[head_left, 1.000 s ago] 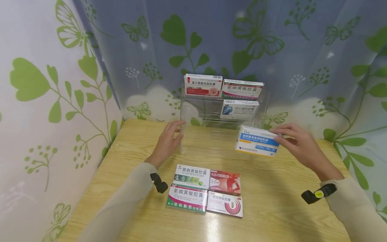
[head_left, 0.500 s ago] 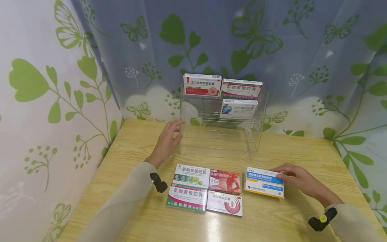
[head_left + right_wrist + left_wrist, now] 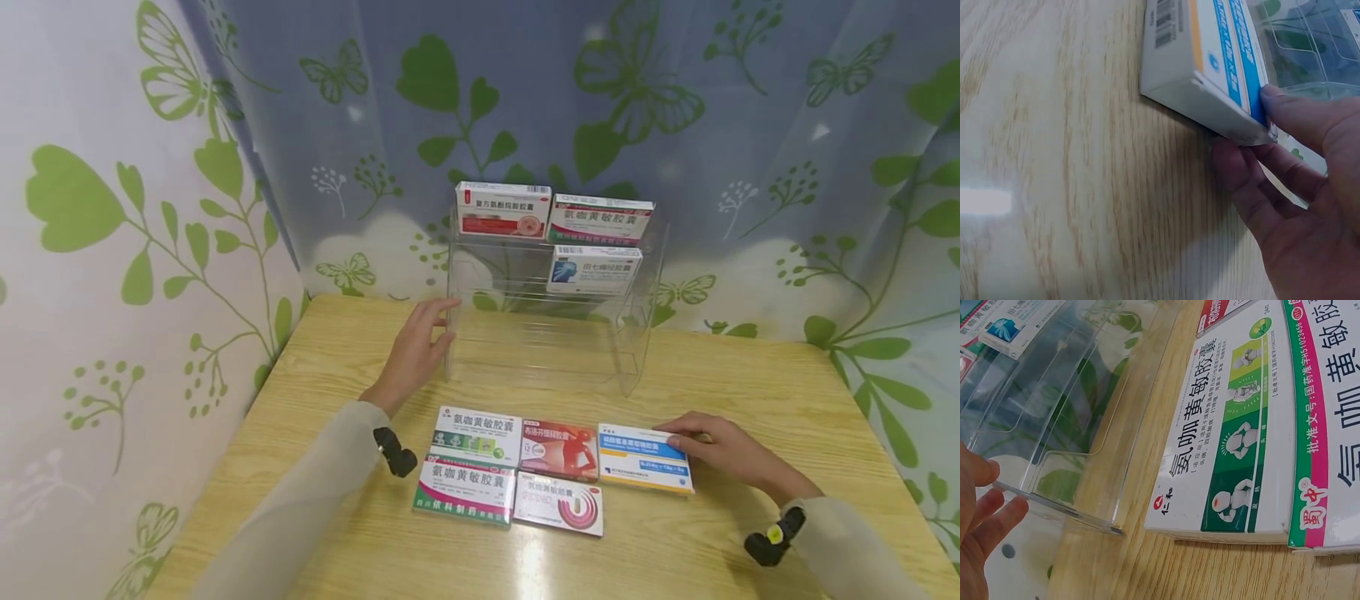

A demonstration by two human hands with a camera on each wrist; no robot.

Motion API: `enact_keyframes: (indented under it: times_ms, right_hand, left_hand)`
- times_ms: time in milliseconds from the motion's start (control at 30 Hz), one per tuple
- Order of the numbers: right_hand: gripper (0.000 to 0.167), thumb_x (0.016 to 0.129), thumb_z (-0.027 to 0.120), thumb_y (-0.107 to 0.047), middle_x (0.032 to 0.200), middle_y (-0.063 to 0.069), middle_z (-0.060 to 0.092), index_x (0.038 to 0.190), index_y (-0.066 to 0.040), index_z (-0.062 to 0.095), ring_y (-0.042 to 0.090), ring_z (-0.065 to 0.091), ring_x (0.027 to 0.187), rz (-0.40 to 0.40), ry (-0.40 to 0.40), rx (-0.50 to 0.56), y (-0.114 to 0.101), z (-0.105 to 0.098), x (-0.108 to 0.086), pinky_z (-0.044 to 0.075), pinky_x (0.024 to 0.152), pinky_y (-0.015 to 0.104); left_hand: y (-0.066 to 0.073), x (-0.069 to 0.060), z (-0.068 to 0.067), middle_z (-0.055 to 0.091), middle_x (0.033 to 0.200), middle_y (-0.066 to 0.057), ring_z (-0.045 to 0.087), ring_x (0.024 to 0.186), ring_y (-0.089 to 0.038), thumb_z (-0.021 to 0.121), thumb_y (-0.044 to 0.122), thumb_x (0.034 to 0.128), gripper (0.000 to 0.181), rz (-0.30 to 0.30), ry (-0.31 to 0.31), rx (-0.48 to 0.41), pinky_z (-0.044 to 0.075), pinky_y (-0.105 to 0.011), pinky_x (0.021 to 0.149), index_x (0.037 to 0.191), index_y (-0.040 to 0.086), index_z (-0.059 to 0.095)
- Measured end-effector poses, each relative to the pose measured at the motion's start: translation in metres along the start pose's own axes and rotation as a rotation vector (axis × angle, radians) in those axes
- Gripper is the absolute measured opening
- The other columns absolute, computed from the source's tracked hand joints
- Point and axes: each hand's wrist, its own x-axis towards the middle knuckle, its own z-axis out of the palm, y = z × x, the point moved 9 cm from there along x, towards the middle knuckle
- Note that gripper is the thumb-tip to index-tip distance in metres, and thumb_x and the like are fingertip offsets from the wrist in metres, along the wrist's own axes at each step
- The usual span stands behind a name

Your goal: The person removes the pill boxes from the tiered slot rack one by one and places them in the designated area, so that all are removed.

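My right hand (image 3: pixel 723 450) holds a blue-and-white medicine box (image 3: pixel 641 467) by its right end. In the right wrist view the thumb (image 3: pixel 1291 112) lies on the printed face, with fingers at the box's end. This box is low at the table, against the right side of a red medicine box (image 3: pixel 558 450). My left hand (image 3: pixel 407 358) grips the left side edge of a clear tiered display rack (image 3: pixel 540 367); the left wrist view shows its fingertips (image 3: pixel 1015 515) along that edge. Whether the blue-and-white box rests fully flat is hard to tell.
A green-and-white box (image 3: pixel 474 437), a pink-and-green box (image 3: pixel 463 492) and a white box with pink rings (image 3: pixel 558 504) lie beside the red one. The rack bears a red-and-white box (image 3: pixel 502 212), another pink-and-green box (image 3: pixel 600 223) and a blue-pictured box (image 3: pixel 592 273). Patterned curtains (image 3: pixel 525 83) stand behind.
My right hand has brought the blue-and-white box down from in front of the rack to the table, then left to the red box. My left hand stays on the rack.
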Motion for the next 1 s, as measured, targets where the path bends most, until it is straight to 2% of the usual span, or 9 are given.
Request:
enact_keyframes:
  times_ms: [233, 333, 400, 500, 600, 733, 833, 1000]
  right_hand:
    - [0.032, 0.111, 0.066, -0.023, 0.131, 0.013, 0.074, 0.137, -0.007, 0.074, 0.014, 0.069, 0.11, 0.041, 0.042, -0.029, -0.001, -0.007, 0.003, 0.06, 0.085, 0.026]
    - [0.035, 0.112, 0.065, -0.026, 0.135, 0.016, 0.074, 0.14, -0.008, 0.072, 0.024, 0.072, 0.112, 0.058, 0.087, -0.057, -0.008, -0.025, 0.007, 0.061, 0.085, 0.029]
    - [0.038, 0.113, 0.063, -0.029, 0.139, 0.017, 0.072, 0.143, -0.008, 0.069, 0.032, 0.071, 0.118, 0.057, 0.124, -0.079, -0.015, -0.044, 0.013, 0.063, 0.09, 0.037]
    - [0.04, 0.114, 0.06, -0.031, 0.142, 0.018, 0.071, 0.146, -0.008, 0.067, 0.039, 0.068, 0.125, 0.044, 0.185, -0.11, -0.034, -0.075, 0.026, 0.063, 0.099, 0.053]
    - [0.042, 0.115, 0.058, -0.032, 0.144, 0.02, 0.069, 0.147, -0.006, 0.066, 0.041, 0.064, 0.129, 0.029, 0.264, -0.118, -0.054, -0.102, 0.04, 0.057, 0.104, 0.06]
    - [0.046, 0.114, 0.058, -0.036, 0.148, 0.02, 0.065, 0.15, -0.006, 0.063, 0.04, 0.061, 0.135, 0.017, 0.37, -0.089, -0.082, -0.126, 0.056, 0.056, 0.108, 0.052]
    - [0.049, 0.113, 0.06, -0.037, 0.151, 0.018, 0.061, 0.153, -0.009, 0.061, 0.04, 0.058, 0.14, -0.008, 0.437, -0.073, -0.103, -0.136, 0.068, 0.057, 0.108, 0.044]
    - [0.045, 0.111, 0.067, -0.021, 0.151, 0.02, 0.058, 0.153, -0.005, 0.061, 0.042, 0.058, 0.141, -0.1, 0.525, -0.065, -0.133, -0.143, 0.09, 0.055, 0.113, 0.051]
  left_hand:
    - [-0.001, 0.001, 0.001, 0.051, 0.158, -0.017, 0.067, 0.13, -0.037, 0.064, 0.005, 0.109, 0.051, -0.005, -0.004, 0.021, 0.063, -0.053, 0.103, 0.158, 0.014, 0.052]
    - [-0.003, 0.002, 0.002, 0.051, 0.159, -0.016, 0.067, 0.13, -0.036, 0.064, 0.005, 0.1092, 0.051, -0.016, -0.009, 0.024, 0.062, -0.052, 0.104, 0.158, 0.015, 0.052]
    - [-0.005, 0.002, 0.003, 0.051, 0.159, -0.015, 0.067, 0.13, -0.035, 0.064, 0.006, 0.1095, 0.051, -0.024, -0.013, 0.023, 0.062, -0.052, 0.104, 0.158, 0.016, 0.052]
    - [-0.006, 0.002, 0.003, 0.051, 0.159, -0.015, 0.067, 0.13, -0.035, 0.064, 0.006, 0.1094, 0.051, -0.028, -0.009, 0.026, 0.062, -0.052, 0.104, 0.158, 0.017, 0.052]
    - [-0.006, 0.002, 0.002, 0.052, 0.158, -0.015, 0.068, 0.129, -0.036, 0.065, 0.006, 0.1089, 0.051, -0.022, 0.001, 0.027, 0.063, -0.053, 0.102, 0.157, 0.017, 0.053]
    - [-0.005, 0.002, 0.002, 0.053, 0.157, -0.016, 0.068, 0.128, -0.036, 0.065, 0.005, 0.1085, 0.051, -0.005, 0.009, 0.028, 0.063, -0.053, 0.101, 0.157, 0.016, 0.053]
    - [-0.004, 0.002, 0.002, 0.053, 0.157, -0.017, 0.068, 0.128, -0.036, 0.066, 0.005, 0.1083, 0.051, 0.001, 0.012, 0.031, 0.063, -0.053, 0.101, 0.156, 0.015, 0.053]
    - [-0.002, 0.001, 0.001, 0.053, 0.156, -0.017, 0.068, 0.128, -0.036, 0.066, 0.005, 0.108, 0.051, 0.001, 0.012, 0.035, 0.063, -0.052, 0.101, 0.156, 0.015, 0.053]
